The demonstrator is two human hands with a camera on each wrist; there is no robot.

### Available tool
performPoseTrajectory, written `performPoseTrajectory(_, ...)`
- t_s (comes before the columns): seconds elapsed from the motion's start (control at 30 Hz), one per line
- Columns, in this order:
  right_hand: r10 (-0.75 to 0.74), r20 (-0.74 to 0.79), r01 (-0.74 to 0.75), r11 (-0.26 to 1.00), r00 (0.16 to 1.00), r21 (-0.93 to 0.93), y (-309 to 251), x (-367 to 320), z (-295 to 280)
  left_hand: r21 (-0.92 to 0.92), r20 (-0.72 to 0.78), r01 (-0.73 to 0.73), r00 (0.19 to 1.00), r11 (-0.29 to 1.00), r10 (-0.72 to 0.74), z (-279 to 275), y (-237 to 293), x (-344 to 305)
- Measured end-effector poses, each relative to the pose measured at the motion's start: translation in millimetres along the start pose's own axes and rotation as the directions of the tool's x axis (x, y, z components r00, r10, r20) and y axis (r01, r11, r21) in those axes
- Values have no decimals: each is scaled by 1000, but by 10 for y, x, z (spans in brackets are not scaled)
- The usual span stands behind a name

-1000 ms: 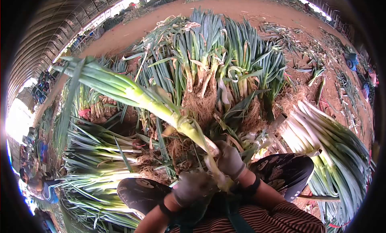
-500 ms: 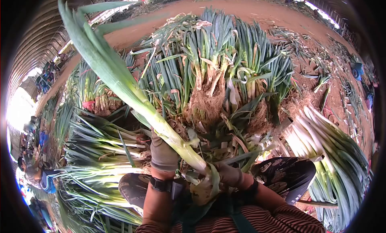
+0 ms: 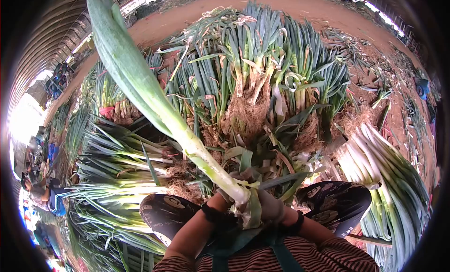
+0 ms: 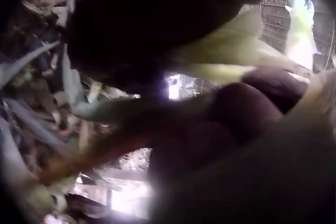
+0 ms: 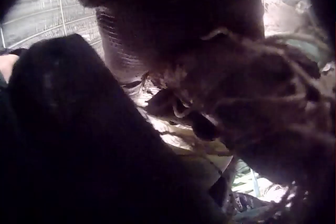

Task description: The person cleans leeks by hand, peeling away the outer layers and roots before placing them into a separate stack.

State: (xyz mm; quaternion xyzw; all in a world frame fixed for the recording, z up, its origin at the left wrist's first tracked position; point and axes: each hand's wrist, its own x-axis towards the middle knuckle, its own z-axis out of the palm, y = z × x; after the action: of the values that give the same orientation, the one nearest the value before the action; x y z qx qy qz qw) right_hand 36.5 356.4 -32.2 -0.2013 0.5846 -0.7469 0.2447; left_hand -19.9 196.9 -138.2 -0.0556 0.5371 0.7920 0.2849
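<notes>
Leek slanted up from the right hand gripping its base in the head view, where peeling seemed in hand and called for tugging the loose leaf; murky wrist views left the left hand's hold unclear.

— Where is the wide view taken from?
— The head: the hands are looked down on, with the ground ahead taken in.
— And the others?
— They are taken from the wrists, so near that much is blocked by dark shapes.
— What is shared?
— The leek is caught by the head and left wrist views.
</notes>
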Motion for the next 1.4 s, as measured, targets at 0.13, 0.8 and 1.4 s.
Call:
performPoseTrajectory(0.13,-55,-159,55,998,986,-6,29,4,-15,438,-232,-251,896,863,378,-508,-174,125)
performPoseTrajectory(0.8,-142,-209,96,972,968,-215,112,-6,-144,317,-391,-504,702,803,595,493,1613,-740)
performPoseTrajectory(1.4,-214,-166,143,922,963,-359,-175,14,-152,997,66,-72,949,9,309,-84,488,-216)
